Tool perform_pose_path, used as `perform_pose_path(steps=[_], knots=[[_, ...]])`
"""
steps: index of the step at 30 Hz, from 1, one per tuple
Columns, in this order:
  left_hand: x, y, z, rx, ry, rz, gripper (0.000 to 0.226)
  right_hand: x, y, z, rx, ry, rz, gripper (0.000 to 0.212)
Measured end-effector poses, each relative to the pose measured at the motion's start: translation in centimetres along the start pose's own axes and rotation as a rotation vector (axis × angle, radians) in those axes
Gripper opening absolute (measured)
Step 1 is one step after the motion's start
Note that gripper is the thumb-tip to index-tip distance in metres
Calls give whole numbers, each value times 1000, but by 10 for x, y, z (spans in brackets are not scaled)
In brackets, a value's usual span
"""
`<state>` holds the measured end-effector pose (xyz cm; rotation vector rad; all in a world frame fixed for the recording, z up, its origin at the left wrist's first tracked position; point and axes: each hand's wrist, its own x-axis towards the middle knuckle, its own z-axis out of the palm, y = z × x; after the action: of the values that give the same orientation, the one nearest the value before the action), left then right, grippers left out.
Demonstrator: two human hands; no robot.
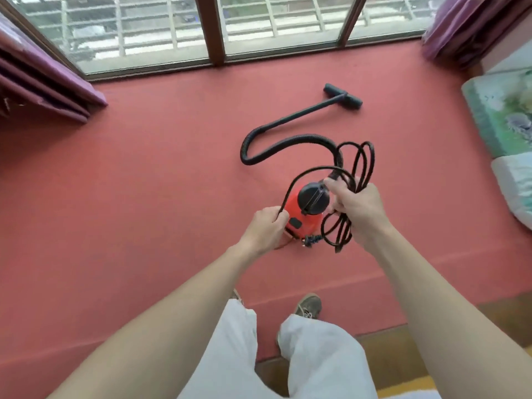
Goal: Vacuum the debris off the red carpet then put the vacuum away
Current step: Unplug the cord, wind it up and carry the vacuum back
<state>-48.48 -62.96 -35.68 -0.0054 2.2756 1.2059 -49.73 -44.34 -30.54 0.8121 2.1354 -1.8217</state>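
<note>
Just below centre frame, the left hand (266,226) is pinching one strand of the power cord (342,226) while the right hand (357,208) is gripping the gathered loops, fingers curled tight. Behind them, mid-frame, the red canister vacuum (302,223) is standing on the red carpet (158,168), with its hose (305,137) and floor nozzle (342,96) lying toward the window. No debris is showing, so the vacuuming is looking done, and the putting-away is, I judge, only beginning.

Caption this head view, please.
Left hand and right hand hold a black power cord over a red canister vacuum on red carpet.
</note>
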Motion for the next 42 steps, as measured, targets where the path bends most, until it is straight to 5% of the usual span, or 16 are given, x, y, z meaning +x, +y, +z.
perform_pose_path(steps=[2,5,9,11,14,17,19,23,25,26,28,33,37,42], knots=[[11,0,22,101,-35,93,37,-1,25,5,-110,-50,-72,24],[27,-12,57,300,-162,257,28,12,67,19,-297,-89,-100,57],[58,-32,91,513,-124,408,30,47,112,30,-356,80,-90,41],[70,-50,109,403,-109,423,22,73,132,28,-115,198,-31,45],[97,-110,126,131,-121,263,30,123,148,0,573,253,75,45],[133,-193,132,-2,-90,50,30,172,168,-42,902,226,-80,50],[163,-229,136,-82,-60,0,31,203,196,-62,760,264,-228,53],[225,-231,140,-487,-14,81,24,243,266,-50,-129,281,-398,44],[244,-217,144,-722,-153,183,26,247,299,-10,-398,0,-367,30],[248,-210,148,-786,-217,221,30,246,311,13,-467,-162,-338,43],[248,-197,156,-848,-215,248,46,246,325,53,-515,-347,-341,63],[243,-184,164,-814,-77,209,59,245,340,75,-445,-304,-323,23],[261,-181,165,-840,-102,147,54,249,351,86,-329,-229,-288,43],[278,-197,154,-902,-215,49,52,252,354,94,-372,-398,-201,31]])
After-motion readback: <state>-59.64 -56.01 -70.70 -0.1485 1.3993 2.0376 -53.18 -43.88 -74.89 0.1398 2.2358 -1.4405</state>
